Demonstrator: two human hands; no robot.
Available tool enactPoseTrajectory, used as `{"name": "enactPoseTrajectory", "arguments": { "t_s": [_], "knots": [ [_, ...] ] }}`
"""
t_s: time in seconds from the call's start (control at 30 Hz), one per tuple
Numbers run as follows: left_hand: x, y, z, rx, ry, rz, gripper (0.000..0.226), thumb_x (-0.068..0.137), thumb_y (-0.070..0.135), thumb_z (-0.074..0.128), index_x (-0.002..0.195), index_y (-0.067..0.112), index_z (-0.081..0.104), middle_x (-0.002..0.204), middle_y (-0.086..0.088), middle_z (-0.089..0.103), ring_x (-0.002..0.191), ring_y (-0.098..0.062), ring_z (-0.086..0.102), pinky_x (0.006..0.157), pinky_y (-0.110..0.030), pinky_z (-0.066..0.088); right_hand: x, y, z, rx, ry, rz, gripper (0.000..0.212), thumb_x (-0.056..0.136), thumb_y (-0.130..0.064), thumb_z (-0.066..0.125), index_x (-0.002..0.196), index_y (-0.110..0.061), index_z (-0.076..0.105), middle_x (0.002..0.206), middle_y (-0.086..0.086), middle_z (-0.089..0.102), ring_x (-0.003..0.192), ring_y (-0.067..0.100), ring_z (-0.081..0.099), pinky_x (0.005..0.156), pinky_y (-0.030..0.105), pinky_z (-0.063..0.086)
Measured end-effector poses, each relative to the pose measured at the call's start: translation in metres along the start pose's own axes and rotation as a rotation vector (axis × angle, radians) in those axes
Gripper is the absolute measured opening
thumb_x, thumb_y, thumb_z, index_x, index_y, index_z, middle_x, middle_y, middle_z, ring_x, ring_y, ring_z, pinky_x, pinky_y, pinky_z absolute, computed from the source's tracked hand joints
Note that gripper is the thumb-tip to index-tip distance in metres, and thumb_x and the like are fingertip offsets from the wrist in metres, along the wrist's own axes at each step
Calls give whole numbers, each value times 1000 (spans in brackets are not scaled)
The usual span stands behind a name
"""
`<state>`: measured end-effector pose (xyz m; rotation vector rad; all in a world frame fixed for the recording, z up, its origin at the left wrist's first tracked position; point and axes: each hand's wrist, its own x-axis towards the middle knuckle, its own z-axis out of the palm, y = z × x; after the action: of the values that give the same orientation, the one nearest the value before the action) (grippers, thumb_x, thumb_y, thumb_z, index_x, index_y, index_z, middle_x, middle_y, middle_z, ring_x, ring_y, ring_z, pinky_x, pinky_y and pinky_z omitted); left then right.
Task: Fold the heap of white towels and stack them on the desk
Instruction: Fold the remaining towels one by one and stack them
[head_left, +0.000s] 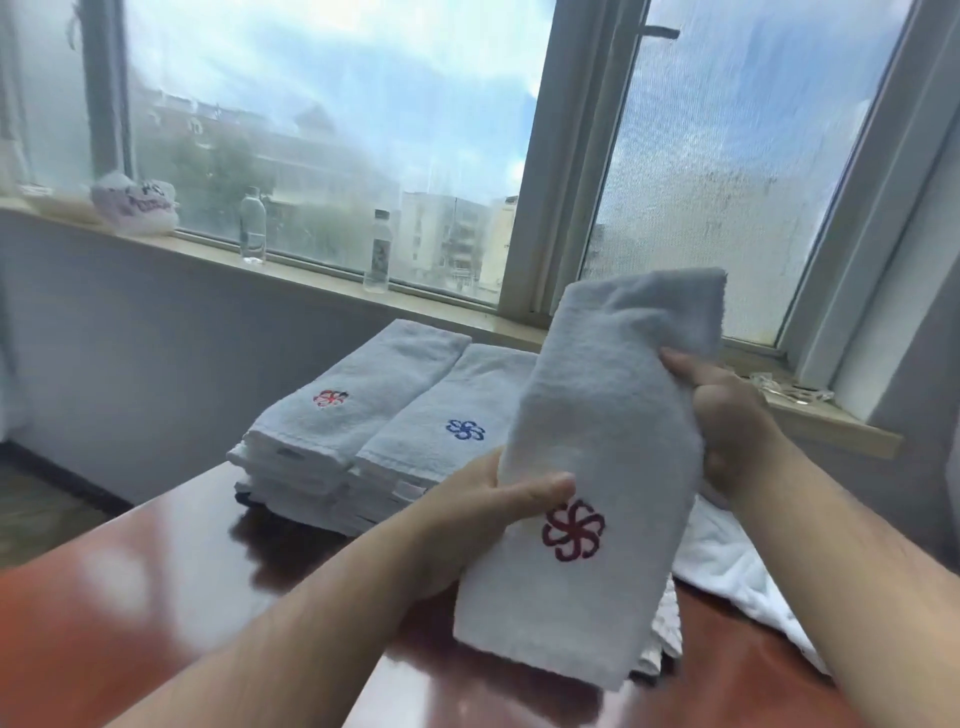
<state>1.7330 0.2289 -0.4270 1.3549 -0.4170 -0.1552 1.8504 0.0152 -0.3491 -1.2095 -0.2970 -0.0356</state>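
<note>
A folded white towel (597, 441) with a dark red flower emblem hangs in the air above the desk (182, 597). My left hand (483, 514) grips its left edge, thumb lying across the front. My right hand (727, 415) holds its right edge higher up. Behind it stand two stacks of folded towels side by side: the left stack (332, 415) has a red emblem on top, the right stack (457, 410) a blue one. Unfolded white towels (737, 571) lie heaped on the desk at the right, partly hidden by the held towel.
The reddish-brown desk reaches the wall under a window sill (311, 270). On the sill stand two clear bottles (253, 226) (378, 252), a white bag (137, 202) at the left and a glass object (789, 392) at the right.
</note>
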Motion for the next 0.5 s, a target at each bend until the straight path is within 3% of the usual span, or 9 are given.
{"name": "enactPoseTrajectory", "arguments": {
  "t_s": [0.1,0.17,0.23,0.37,0.5],
  "knots": [
    [20,4,-10,68,86,16,19,95,18,68,113,25,70,112,-10,75,103,-28,72,91,-44,59,36,-1,-1,-47,46,9,39,97,-18,58,133,-4,61,126,20,68,111,35,69,92,44,56],
    [36,8,-15,90,198,-24,24,97,21,66,120,17,62,109,-12,75,99,-31,73,91,-49,58,57,2,-5,-96,92,42,37,97,-19,58,130,-3,63,124,19,69,107,33,71,90,42,56],
    [50,12,-18,39,208,-57,28,98,25,65,123,15,60,108,-12,75,98,-32,74,88,-47,60,75,4,-8,-128,121,79,36,98,-21,57,126,0,65,122,19,70,106,32,71,90,41,56],
    [77,20,-26,-21,169,-22,27,99,26,63,122,13,62,108,-13,75,99,-32,73,85,-44,61,102,-1,-6,-176,71,83,38,104,-23,46,126,0,65,118,18,72,106,29,71,80,34,58],
    [99,9,-31,-161,184,-135,27,98,26,62,120,9,66,107,-17,75,98,-34,73,81,-44,62,124,7,-9,-180,79,115,36,106,-22,44,125,1,64,106,16,74,98,28,73,70,32,59]
  ]
}}
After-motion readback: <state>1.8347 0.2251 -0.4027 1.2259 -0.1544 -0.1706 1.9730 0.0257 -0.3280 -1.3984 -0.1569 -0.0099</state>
